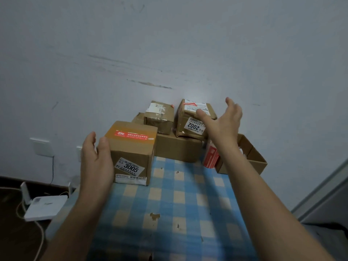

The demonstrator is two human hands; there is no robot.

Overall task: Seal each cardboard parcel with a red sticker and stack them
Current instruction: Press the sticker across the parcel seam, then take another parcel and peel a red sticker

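The blue-checked table (178, 204) bears the 3005 parcel (131, 153), a wide box (177, 149), a red packet (211, 157) and an open carton (256, 157).

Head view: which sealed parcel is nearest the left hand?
The parcel labelled 3005, red sticker across its top, right beside the left hand; the 2002 parcel and the rest sit stacked farther back.

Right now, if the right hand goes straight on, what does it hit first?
Likely the 2002 parcel: the open right hand has its thumb over the parcel's top, fingers just right of it. Depth is unclear; if it misses, the wall is next.
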